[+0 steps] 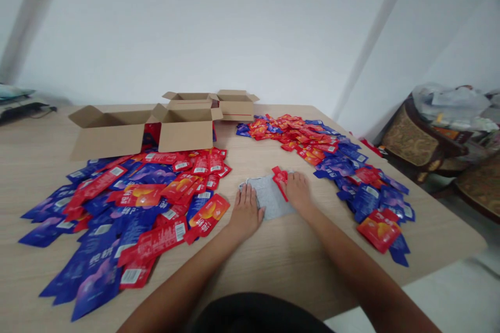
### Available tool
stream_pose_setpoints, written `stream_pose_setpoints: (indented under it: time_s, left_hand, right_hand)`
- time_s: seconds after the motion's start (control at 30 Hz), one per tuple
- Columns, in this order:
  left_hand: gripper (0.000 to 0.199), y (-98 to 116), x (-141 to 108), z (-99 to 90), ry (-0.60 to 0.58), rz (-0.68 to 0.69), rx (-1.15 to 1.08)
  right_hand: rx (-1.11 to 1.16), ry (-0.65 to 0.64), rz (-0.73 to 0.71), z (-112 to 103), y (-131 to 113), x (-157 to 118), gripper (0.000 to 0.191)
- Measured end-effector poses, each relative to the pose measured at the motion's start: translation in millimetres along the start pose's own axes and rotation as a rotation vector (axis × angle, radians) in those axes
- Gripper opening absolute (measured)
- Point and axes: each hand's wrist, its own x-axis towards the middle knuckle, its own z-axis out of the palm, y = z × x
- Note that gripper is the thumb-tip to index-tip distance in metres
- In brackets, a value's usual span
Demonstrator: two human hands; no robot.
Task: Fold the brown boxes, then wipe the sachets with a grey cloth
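In the middle of the table a small grey cloth (269,199) lies spread out, a bit wrinkled at its far edge. My left hand (247,213) rests flat on the cloth's left side, fingers stretched out. On the right side of the cloth my right hand (297,191) grips a narrow-looking red pouch (279,179), its thumb against the pouch; part of the pouch is hidden by the hand. Left of my left hand lies a heap of red pouches (142,195) and blue pouches (99,260). A second mixed pile of pouches (304,132) curves along the table's right side.
Open cardboard boxes (185,135) stand behind the left heap, with smaller open boxes (236,108) further back by the wall. Beyond the right table edge are patterned chairs (408,132), one carrying plastic bags (455,106). Dark items (25,111) lie at the far left.
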Motion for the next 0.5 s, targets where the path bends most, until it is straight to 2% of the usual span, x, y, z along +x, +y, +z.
stream_pose_setpoints:
  time_s: [0.07,0.13,0.2,0.3,0.4,0.5]
  left_hand:
    - [0.062,1,0,-1.4,-0.014,-0.010,-0.006]
    - [0.062,1,0,-3.1,-0.032,-0.019,-0.008]
    - [0.063,2,1,-5.5,-0.047,-0.022,-0.015]
    - [0.063,2,0,-11.5,-0.043,-0.015,-0.030]
    - [0.059,3,-1,-18.1,0.007,0.036,-0.047]
    - [0.045,3,-3,-19.4,-0.003,0.158,-0.097]
  right_hand:
    - [-0.032,-0.044,0.032,-11,9,6,0.032]
    - [-0.047,-0.047,0.048,-25,5,6,0.029]
    - [-0.024,-0.015,0.003,-39,-11,-1,0.031]
    - [0.074,0.006,-0.150,-50,-39,-17,0.038]
    - [0.131,-0.014,-0.300,-41,-51,-31,0.040]
    - [0.125,-0.065,-0.362,-14,-41,-36,0.041]
